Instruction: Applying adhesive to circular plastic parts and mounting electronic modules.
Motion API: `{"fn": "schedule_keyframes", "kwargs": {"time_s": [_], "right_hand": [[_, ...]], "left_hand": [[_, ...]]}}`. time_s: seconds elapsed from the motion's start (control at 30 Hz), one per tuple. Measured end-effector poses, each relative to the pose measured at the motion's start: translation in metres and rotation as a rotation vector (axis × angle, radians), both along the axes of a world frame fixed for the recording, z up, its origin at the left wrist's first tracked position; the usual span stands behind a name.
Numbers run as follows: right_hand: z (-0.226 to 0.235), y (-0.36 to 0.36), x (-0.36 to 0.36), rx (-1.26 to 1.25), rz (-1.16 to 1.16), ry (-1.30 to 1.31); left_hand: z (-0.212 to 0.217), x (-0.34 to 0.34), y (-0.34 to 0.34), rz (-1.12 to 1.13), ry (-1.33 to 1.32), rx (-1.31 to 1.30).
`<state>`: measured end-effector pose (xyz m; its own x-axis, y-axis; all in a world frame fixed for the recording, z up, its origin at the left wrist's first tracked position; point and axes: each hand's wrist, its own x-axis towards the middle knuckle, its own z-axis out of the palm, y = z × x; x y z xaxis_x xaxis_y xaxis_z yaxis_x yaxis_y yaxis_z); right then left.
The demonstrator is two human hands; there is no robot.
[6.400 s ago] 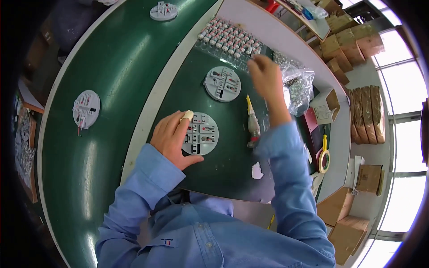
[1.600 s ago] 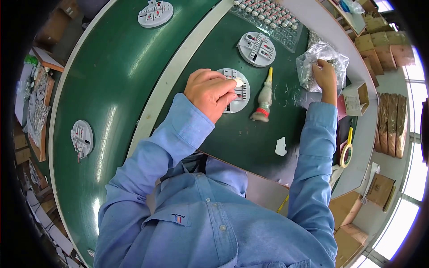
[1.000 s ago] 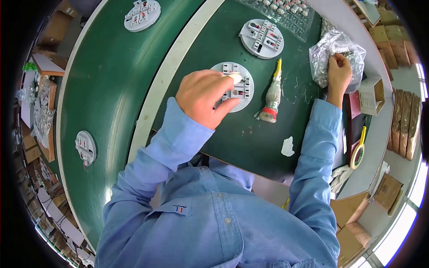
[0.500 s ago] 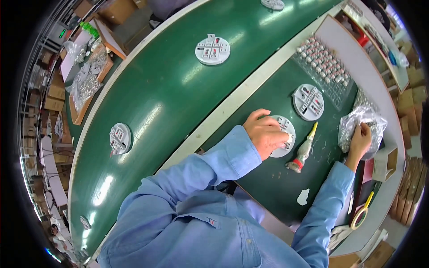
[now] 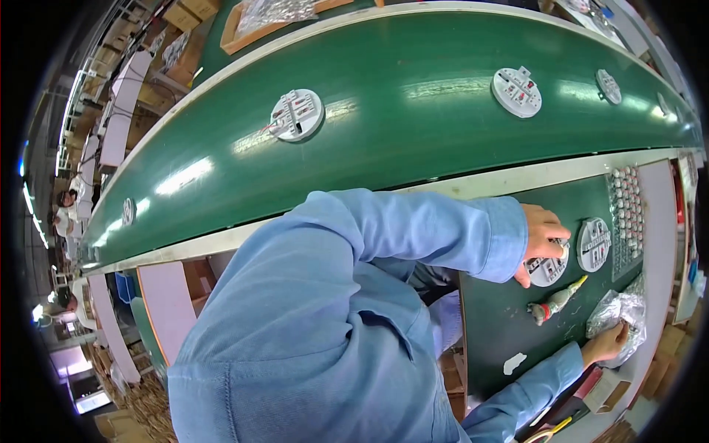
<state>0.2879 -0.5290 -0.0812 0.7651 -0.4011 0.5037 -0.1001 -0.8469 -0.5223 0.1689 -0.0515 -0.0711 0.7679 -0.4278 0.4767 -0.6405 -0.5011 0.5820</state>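
While I look down through the head camera, these are my readings.

Head view, left hand: my left hand (image 5: 541, 235) lies on top of a round white disc (image 5: 550, 269) on the green work mat (image 5: 502, 325). The fingers are curled down over the disc's upper edge, and the thumb tip touches its lower left edge. They are pressed on the disc rather than wrapped around it.

Head view, disc under the hand: it lies flat, with dark and red parts on its face. About half of it is covered by the hand.

Head view, right hand: my right hand (image 5: 607, 345) is at the lower right, well apart from the left. Its fingers are tucked into the crinkled clear plastic bag (image 5: 619, 314). Whether they pinch anything inside I cannot tell.

Head view, between the hands: a small glue tube (image 5: 555, 301) with a yellow nozzle lies tilted on the mat, just below the disc and left of the bag, touched by neither hand.

Head view, neighbours: a second disc (image 5: 594, 244) lies just right of the first one, beside a tray of small parts (image 5: 626, 210).

Head view, belt: the green conveyor belt (image 5: 413, 125) curves past above the mat, carrying more discs, one at (image 5: 296, 115) and another at (image 5: 516, 92).

Head view, mat: a white scrap (image 5: 514, 362) lies near my right sleeve.
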Motion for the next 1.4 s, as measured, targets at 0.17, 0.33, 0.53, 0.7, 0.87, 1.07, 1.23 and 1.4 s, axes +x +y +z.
{"fn": "schedule_keyframes", "kwargs": {"time_s": [0.17, 0.33, 0.53, 0.7, 0.87, 1.07, 1.23, 1.4], "right_hand": [[-0.004, 0.017, 0.002, 0.182, -0.139, -0.040], [-0.020, -0.044, 0.000, 0.129, 0.011, 0.001], [-0.035, 0.014, 0.021, 0.239, 0.076, -0.129], [-0.009, 0.015, 0.004, 0.465, 0.009, -0.199], [-0.007, 0.015, 0.007, 0.407, 0.002, -0.166], [-0.007, 0.017, 0.007, 0.409, 0.008, -0.137], [-0.009, 0.018, 0.006, 0.412, 0.018, -0.138], [-0.010, 0.019, 0.004, 0.432, 0.033, -0.147]], "left_hand": [[0.026, 0.008, 0.008, 0.010, 0.541, -0.345], [0.006, 0.022, -0.005, 0.223, 0.794, -0.673], [-0.014, 0.041, 0.011, 0.109, 1.027, -0.888], [0.012, 0.032, -0.003, 0.108, 1.049, -1.010], [0.003, 0.035, 0.003, 0.112, 1.040, -0.851], [0.005, 0.035, 0.004, 0.086, 1.084, -0.843], [0.010, 0.031, -0.001, 0.099, 1.042, -0.922], [0.014, 0.029, -0.002, 0.152, 1.025, -0.892]]}}
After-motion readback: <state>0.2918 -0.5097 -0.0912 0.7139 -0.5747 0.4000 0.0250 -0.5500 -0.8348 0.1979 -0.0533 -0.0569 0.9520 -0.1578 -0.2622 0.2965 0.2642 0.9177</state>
